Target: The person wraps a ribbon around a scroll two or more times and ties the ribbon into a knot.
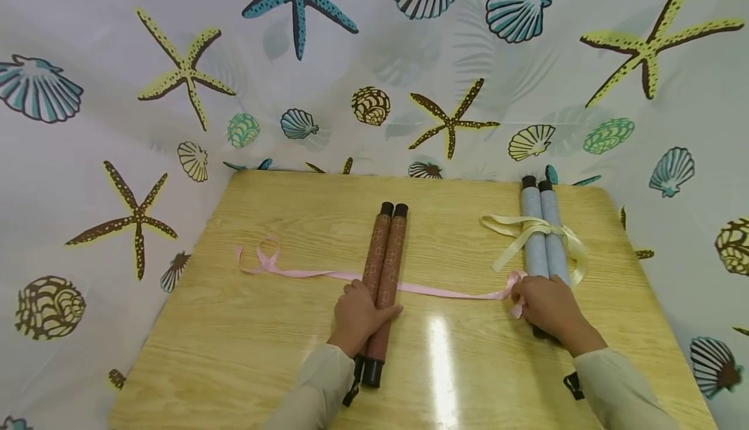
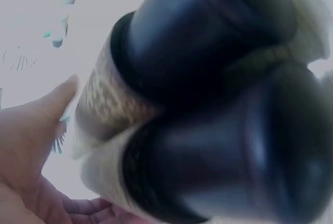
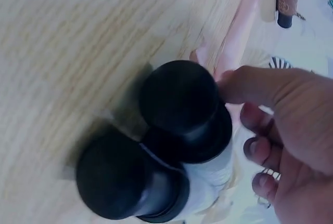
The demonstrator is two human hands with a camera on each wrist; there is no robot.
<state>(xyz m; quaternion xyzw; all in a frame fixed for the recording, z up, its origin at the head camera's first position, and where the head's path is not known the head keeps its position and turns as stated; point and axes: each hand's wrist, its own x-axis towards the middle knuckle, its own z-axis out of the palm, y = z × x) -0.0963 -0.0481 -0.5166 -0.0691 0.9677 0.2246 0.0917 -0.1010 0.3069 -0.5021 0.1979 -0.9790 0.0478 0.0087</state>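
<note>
Two brown patterned scrolls (image 1: 393, 261) with black end caps lie side by side mid-table across a pink ribbon (image 1: 456, 292). My left hand (image 1: 358, 313) grips them near their lower end, thumb over the top. In the left wrist view their black end caps (image 2: 218, 156) fill much of the frame. My right hand (image 1: 550, 303) pinches the ribbon's right end between thumb and forefinger, right beside two pale blue scrolls (image 1: 534, 254). A cream ribbon (image 1: 512, 249) ties that pale blue pair in a bow. The right wrist view shows the pair's black ends (image 3: 177, 96) close by the thumb.
The wooden table (image 1: 281, 222) has its far edge against a white sheet (image 1: 328, 92) printed with shells and starfish. The pink ribbon's left end (image 1: 269, 262) lies looped on the left. A small black strap (image 1: 573, 386) shows by the right sleeve.
</note>
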